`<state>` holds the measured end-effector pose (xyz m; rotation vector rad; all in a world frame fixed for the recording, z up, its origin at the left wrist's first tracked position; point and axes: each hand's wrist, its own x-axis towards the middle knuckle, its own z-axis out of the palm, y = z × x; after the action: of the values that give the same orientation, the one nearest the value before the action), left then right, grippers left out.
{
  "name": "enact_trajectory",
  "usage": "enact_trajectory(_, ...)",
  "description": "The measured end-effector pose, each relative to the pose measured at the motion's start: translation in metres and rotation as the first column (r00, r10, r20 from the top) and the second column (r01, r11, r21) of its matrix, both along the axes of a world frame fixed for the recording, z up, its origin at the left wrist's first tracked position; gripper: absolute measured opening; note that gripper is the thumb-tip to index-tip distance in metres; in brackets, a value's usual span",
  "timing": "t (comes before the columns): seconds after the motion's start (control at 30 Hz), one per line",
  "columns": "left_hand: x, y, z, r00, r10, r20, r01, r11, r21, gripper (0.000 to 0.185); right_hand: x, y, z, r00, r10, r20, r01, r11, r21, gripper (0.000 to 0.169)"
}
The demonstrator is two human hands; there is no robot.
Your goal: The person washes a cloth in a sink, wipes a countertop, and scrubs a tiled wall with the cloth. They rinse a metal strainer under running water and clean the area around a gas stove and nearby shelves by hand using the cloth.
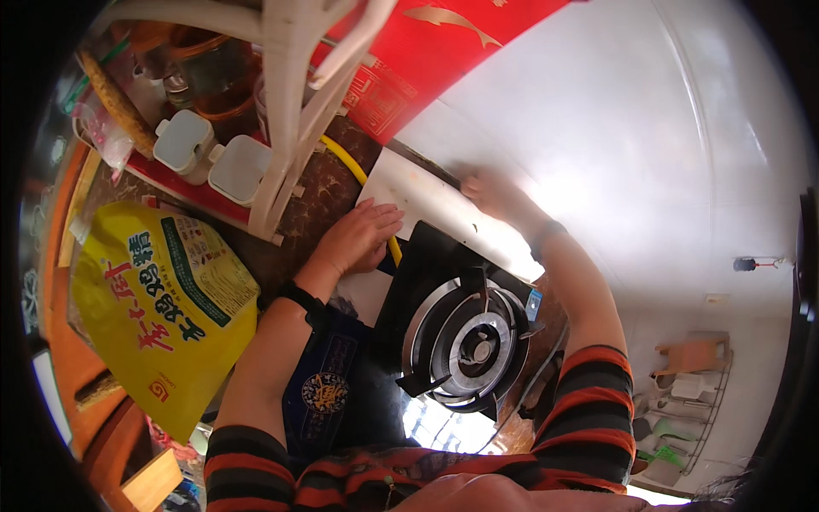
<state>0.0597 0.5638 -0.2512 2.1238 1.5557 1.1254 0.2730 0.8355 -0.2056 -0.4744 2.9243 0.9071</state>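
My left hand (pixel 368 237) has its fingers together and rests near the left end of a white board or panel (pixel 441 198), beside a yellow hose (pixel 349 160); whether it grips anything is unclear. My right hand (pixel 489 192) is at the far edge of the same panel, against the white wall, and is blurred; its fingertips are hard to make out. Nearer to me sits a black gas stove (pixel 409 281) with a round metal burner (pixel 481 351). A dark blue printed bag or box (pixel 326 384) lies under my left forearm.
Left of my left arm lies a yellow seasoning bag (pixel 173 307). Beyond it, a white plastic rack (pixel 281 115) stands by two lidded containers (pixel 240 169) and jars. A red printed sheet (pixel 409 57) is at the top. A wire dish rack (pixel 710 409) hangs at right.
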Motion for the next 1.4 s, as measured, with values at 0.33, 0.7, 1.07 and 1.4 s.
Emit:
enact_trajectory(0.33,-0.005,0.000,-0.010,1.000,0.021,-0.003,-0.021,0.999,0.033,0.042,-0.100,-0.037,0.019,0.999,0.001,-0.040,0.000,1.000,0.015,0.017)
enact_trajectory(0.7,-0.003,0.000,-0.014,0.999,0.030,-0.010,-0.030,0.999,0.040,0.040,-0.135,-0.052,0.023,0.993,-0.045,-0.109,0.049,0.998,0.033,0.028)
enact_trajectory(1.07,-0.009,-0.001,-0.009,1.000,0.027,-0.016,-0.026,0.999,0.035,0.038,-0.113,-0.059,0.032,0.979,-0.204,0.002,0.204,0.978,0.039,0.048)
enact_trajectory(1.4,-0.007,-0.003,-0.010,0.999,0.029,-0.013,-0.028,0.999,0.027,0.038,-0.107,-0.065,0.016,0.964,-0.259,0.063,0.227,0.920,0.320,0.045)
